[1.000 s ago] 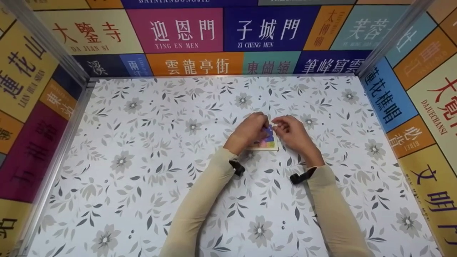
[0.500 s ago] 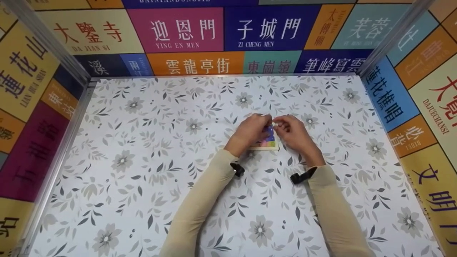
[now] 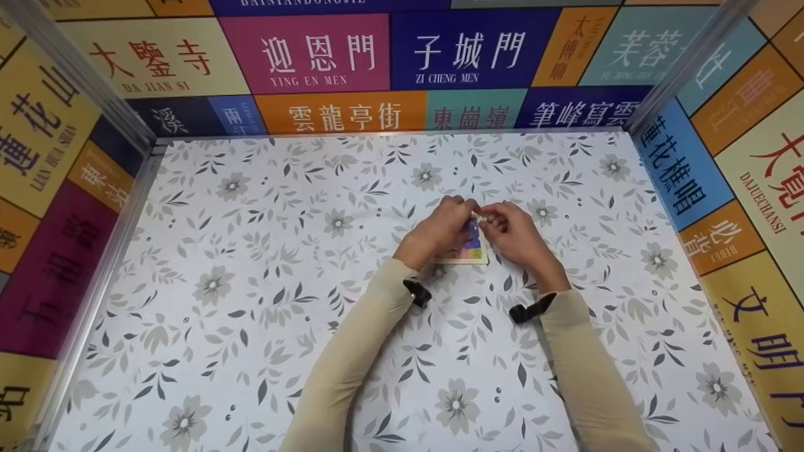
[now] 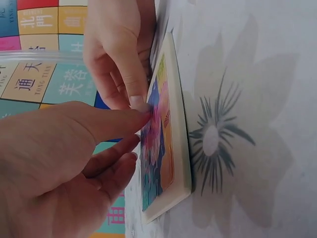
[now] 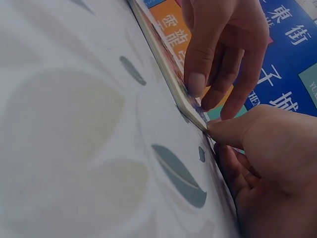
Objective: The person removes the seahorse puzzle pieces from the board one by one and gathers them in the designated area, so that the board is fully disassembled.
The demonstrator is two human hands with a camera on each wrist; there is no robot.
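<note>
A small, flat, pale-edged board [image 3: 463, 253] with a colourful picture lies on the table. My left hand [image 3: 443, 226] is over the picture and covers much of it. In the left wrist view, the thumb of my left hand [image 4: 54, 148] meets the picture face [image 4: 157, 144], with the other fingers bent close to it. What these fingers may pinch is hidden. My right hand [image 3: 515, 232] is at the board's far right corner. In the right wrist view, my right hand [image 5: 267, 158] pinches at that corner between thumb and bent fingers. The fingertips of both hands nearly meet there.
White floral cloth [image 3: 282, 351] covers the table. Colourful lettered panels [image 3: 326, 56] stand along the back and both sides, joined by clear corner posts [image 3: 691, 63]. A black wrist camera [image 3: 531, 311] sits on the right forearm, another on the left.
Both hands stay at the board's far right corner. The left fingers have shifted slightly toward the right fingertips. The board has hardly moved.
</note>
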